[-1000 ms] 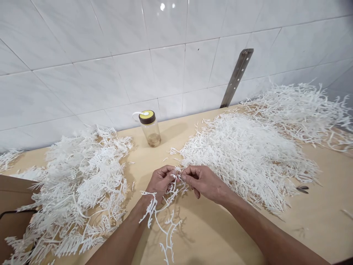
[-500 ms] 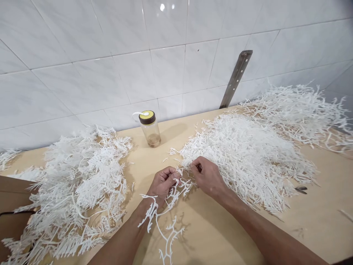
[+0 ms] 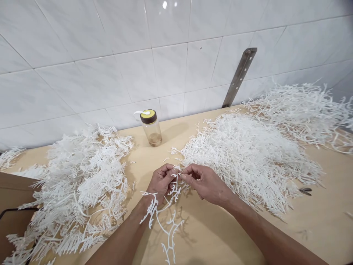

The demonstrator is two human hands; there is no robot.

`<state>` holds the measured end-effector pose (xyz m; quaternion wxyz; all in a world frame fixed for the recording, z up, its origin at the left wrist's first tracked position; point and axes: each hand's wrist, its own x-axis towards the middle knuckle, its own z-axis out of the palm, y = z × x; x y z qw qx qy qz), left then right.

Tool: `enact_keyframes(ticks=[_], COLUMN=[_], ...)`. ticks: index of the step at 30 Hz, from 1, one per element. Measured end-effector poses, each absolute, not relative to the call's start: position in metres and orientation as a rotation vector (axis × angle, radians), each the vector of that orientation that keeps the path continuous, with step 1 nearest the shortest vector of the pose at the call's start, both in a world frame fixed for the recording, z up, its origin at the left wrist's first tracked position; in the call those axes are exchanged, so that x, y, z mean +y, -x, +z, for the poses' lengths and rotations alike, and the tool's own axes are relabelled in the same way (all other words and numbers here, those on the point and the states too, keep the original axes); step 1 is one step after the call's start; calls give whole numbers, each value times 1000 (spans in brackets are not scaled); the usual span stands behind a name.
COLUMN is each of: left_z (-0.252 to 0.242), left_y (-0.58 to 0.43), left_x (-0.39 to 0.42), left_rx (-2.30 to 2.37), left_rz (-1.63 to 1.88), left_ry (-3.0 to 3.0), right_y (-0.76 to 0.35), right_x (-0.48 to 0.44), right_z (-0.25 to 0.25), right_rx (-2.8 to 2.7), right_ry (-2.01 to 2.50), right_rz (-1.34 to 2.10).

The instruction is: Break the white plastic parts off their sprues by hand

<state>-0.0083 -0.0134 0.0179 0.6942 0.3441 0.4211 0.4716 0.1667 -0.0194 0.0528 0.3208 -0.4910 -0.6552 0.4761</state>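
The left hand (image 3: pixel 162 180) pinches a white branch (image 3: pixel 168 234), which trails from its fingers toward the pale desk's (image 3: pixel 220 232) near edge; the right hand (image 3: pixel 206 182) pinches its tip. A tiled wall (image 3: pixel 168 68) backs the far edge.

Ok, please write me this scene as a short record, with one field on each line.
Left hand: pinches a white branched piece
Right hand: at the piece's upper end; exact grip unclear
Left side: white tangled pile
Right side: nearer white pile, farther white pile
Back: upright capped bottle
Surface: pale table
Wall: white tiles, metal strip with holes
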Motion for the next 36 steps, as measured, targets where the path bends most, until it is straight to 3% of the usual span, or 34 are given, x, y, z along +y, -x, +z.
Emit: enact_keyframes(ticks=[17,23,29,36], left_z=[11,15,18,23], left_y=[9,5,8,9], left_x=[-14,-20,-16,-13], left_rx=[821,768,840,824], left_rz=[1047,956,950,956], left_ry=[-682,-694,-671,-678], right_y=[-159,-165,-172,-169], right_x=[-18,-6,-7,-15], right_z=[38,29,33,41], right_rx=[-1671,-1649,-1464,-1656], right_ry=[1430,1603,1472,1262], right_rz=[1332,838,1011,1002])
